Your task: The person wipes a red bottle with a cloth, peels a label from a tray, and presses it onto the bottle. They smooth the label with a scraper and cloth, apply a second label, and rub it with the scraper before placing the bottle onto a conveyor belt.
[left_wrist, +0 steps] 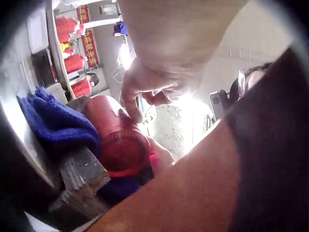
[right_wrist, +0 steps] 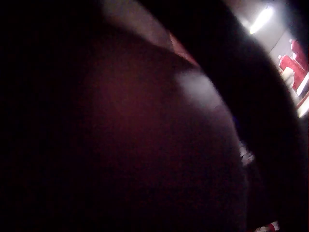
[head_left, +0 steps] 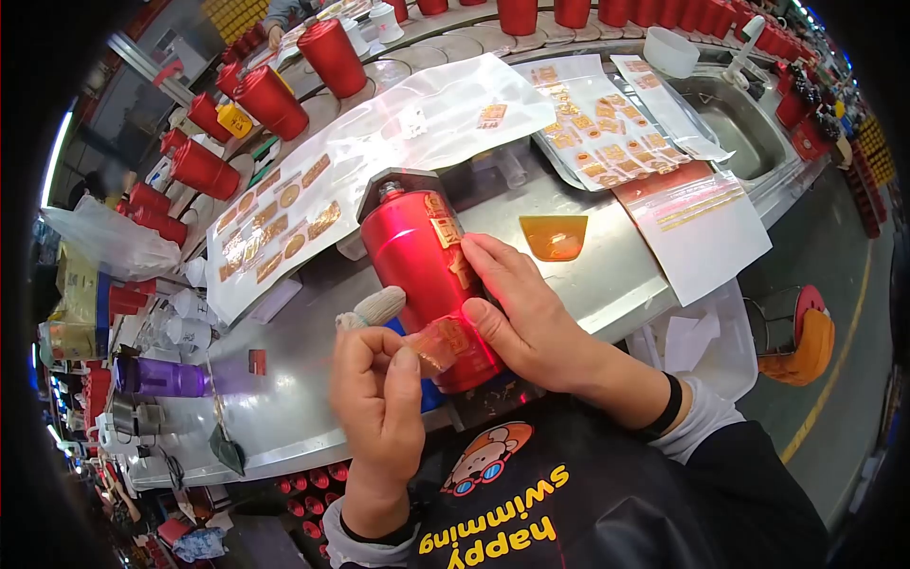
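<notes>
Head view: was bright and evenly lit from overhead, sharp in the middle.
Glare: a soft sheen lay on the red bottle point(head_left: 427, 275), with pale reflections on the steel table point(head_left: 607, 275); the film point(head_left: 438, 343) glowed translucent.
Edges: showed fisheye bending and a black vignette.
Left wrist view: white light blew out behind the left hand point(left_wrist: 149, 87); the foreground was dark and blurred.
Right wrist view: was almost black and out of focus, with one bright streak at upper right.

Glossy red metal bottle point(head_left: 427, 275) lies on a smooth brushed-steel counter point(head_left: 607, 275) beside fuzzy blue cloth point(left_wrist: 53, 123).
</notes>
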Demonstrator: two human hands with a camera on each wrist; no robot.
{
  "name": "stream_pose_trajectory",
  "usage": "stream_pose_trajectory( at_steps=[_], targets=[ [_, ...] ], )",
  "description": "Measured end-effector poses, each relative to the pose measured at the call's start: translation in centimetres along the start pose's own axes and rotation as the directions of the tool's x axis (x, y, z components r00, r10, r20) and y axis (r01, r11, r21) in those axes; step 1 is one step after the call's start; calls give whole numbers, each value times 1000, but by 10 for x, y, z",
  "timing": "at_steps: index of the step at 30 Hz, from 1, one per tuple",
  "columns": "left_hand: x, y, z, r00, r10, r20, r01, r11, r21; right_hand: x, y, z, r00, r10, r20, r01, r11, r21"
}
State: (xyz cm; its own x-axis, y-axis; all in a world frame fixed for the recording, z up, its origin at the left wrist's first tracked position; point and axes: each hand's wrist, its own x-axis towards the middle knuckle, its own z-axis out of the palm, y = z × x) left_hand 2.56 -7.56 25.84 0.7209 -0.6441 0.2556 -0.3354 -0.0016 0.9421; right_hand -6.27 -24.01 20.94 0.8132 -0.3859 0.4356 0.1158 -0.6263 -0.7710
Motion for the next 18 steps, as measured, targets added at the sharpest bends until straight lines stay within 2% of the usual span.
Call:
stream_pose_trajectory(
  at_steps=[3,6,9,12,15,18],
  targets=[
    [2,5,-1,998,-9,63,6,999,49,-1,1,-2,1000,11,-4,-11,999,35],
    [8,9,3,993,-23,112,39,988,-147,-1,1,-2,1000,17,-4,-17,998,56],
    [7,9,3,988,-71,136,119,916,-384,-2,3,-3,1000,16,-6,-16,998,63],
    [6,7,3,988,-105,112,144,891,-431,-2,4,-3,1000,16,1,-16,998,53],
    [1,0,-8,986,-105,128,144,924,-354,-1,1,-2,1000,26,9,-26,999,38],
    [-1,-5,-12,996,-53,65,62,986,-157,-1,-1,-2,999,23,27,-23,1000,-6]
  ],
)
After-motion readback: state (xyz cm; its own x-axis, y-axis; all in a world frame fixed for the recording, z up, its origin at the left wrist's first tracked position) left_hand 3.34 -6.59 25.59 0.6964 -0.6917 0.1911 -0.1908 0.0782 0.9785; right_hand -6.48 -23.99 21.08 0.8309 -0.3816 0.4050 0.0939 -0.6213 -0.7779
